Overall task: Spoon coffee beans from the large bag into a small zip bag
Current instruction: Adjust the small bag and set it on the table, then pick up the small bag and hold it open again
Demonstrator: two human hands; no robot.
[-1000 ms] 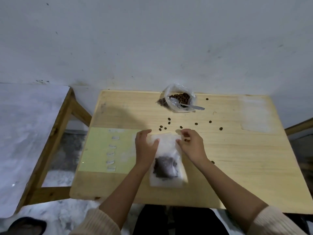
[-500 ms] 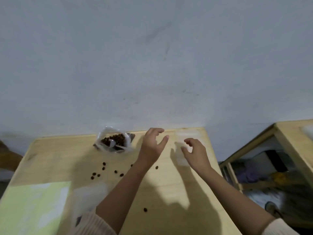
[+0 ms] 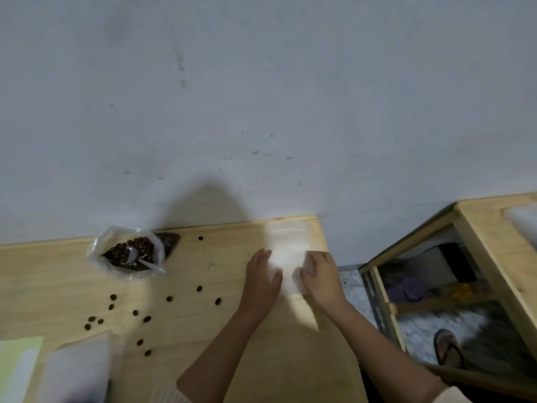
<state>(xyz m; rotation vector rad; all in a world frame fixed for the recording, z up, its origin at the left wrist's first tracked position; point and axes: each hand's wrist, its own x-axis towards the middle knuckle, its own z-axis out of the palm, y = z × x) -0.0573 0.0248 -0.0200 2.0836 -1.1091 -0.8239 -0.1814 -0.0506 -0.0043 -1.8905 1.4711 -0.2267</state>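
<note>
An empty clear small zip bag (image 3: 287, 251) lies at the far right corner of the wooden table (image 3: 203, 330). My left hand (image 3: 261, 279) rests on its left edge with fingers fairly straight. My right hand (image 3: 321, 274) touches its right edge with curled fingers; the blur hides whether it pinches the plastic. The large bag (image 3: 128, 251) of coffee beans stands open at the back left with a plastic spoon (image 3: 139, 258) lying in it. A filled zip bag (image 3: 75, 370) lies blurred at the near left.
Several loose beans (image 3: 139, 312) are scattered across the table. A green sheet (image 3: 16, 365) lies at the near left edge. A second wooden table (image 3: 499, 242) stands to the right, with a gap of floor and a sandal (image 3: 449, 349) between.
Both hands left the filled bag near the front, reached to the far right corner and came down on the empty zip bag. My view swung right and up.
</note>
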